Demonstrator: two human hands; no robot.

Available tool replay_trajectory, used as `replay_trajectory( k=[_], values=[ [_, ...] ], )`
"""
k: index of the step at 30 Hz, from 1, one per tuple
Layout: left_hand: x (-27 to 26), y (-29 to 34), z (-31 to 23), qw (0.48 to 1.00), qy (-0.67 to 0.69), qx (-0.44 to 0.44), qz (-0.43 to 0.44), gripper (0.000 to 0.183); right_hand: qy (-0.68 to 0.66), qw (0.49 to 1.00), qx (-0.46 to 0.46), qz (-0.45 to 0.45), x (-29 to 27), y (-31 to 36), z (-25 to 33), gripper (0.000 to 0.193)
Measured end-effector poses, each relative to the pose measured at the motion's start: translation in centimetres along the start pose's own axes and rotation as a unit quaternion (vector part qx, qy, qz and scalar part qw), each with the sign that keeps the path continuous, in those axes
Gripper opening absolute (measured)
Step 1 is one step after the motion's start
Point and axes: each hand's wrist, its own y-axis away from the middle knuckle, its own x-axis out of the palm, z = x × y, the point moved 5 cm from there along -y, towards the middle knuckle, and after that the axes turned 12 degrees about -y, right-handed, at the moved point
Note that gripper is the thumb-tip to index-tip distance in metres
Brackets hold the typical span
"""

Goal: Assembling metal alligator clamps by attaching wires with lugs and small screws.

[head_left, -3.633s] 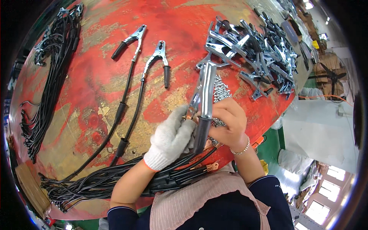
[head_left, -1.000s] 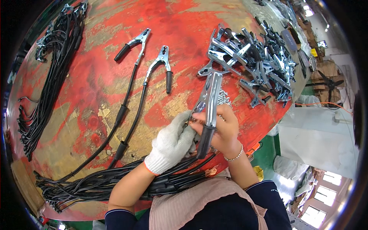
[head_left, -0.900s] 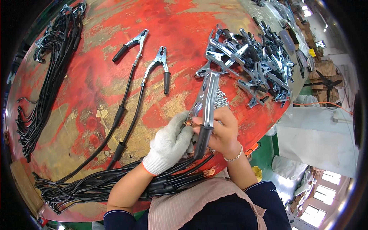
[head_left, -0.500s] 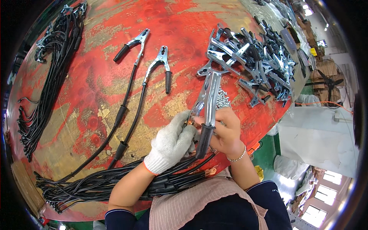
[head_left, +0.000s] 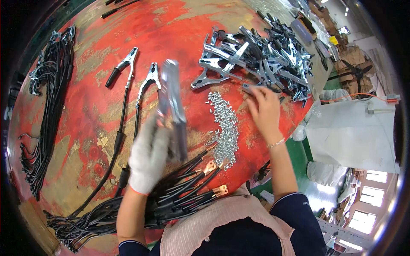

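My left hand (head_left: 147, 164), in a white knit glove, is closed round a metal spring clamp (head_left: 171, 98) with dark grip sleeves, blurred by motion. Where the clamp meets a cable is hidden by the glove. Bare, with a bracelet at its wrist, my right hand (head_left: 265, 112) is at the near edge of a heap of spring clamps (head_left: 256, 59). Its fingers are stretched out and apart, close to one clamp; whether they touch it I cannot tell. Between the hands lies a strip of small silver screws (head_left: 225, 128).
Two clamps on cables (head_left: 128, 64) lie left of my glove. A black cable bundle (head_left: 53, 102) with clamps stretches along the far left. Near my apron, more black cables (head_left: 106, 213) end in copper lugs (head_left: 221, 190). The red, worn table (head_left: 183, 25) drops off at the right.
My left hand has carried the clamp leftward. The right hand has let go of that clamp and moved away to the heap, uncovering the screws and copper lugs.
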Motion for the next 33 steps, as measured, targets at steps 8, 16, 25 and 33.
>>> replay_trajectory(
  k=[8, 16, 25, 33],
  values=[
    [-5.3, -7.6, 2.8, 0.853, -0.515, -0.046, -0.066, 0.042, 0.152, 0.984, -0.057, 0.069, 1.8, -1.5, -4.4, 0.046],
    [-0.1, 0.0, -2.8, 0.807, -0.54, 0.237, -0.017, 0.03, -0.343, 0.934, 0.09, -0.047, -6.6, -0.9, -2.7, 0.038],
    [8.3, 3.6, 0.3, 0.733, -0.621, 0.133, 0.245, 0.023, -0.915, 0.275, 0.271, -0.115, -1.1, 3.8, -0.3, 0.027],
    [2.6, 2.5, -2.9, 0.819, -0.459, 0.334, -0.083, 0.037, -0.939, 0.186, 0.287, -0.049, 1.3, 5.1, 2.9, 0.04]
  ],
)
